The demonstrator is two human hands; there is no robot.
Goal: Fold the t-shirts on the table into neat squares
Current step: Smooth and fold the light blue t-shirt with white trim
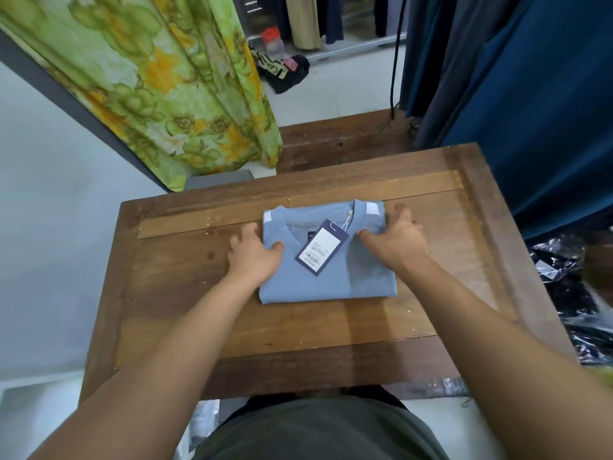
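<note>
Squarely in the middle of the brown wooden table (298,330) lies the light blue t-shirt (318,283), folded into a compact square with its neckline on the far side. A white-and-navy cardboard hang tag (321,248) rests on top, below the collar. The left hand (253,255) grips the shirt's left edge, thumb on the fabric and fingers curled down beside it. The right hand (398,240) grips the right edge nearer the far corner, thumb pressed on top and fingers spread along the side. To the far left hangs a green-and-yellow floral curtain (166,81); dark blue garments (537,101) hang at the far right, and crumpled black plastic wrapping (570,293) lies right of the table.
</note>
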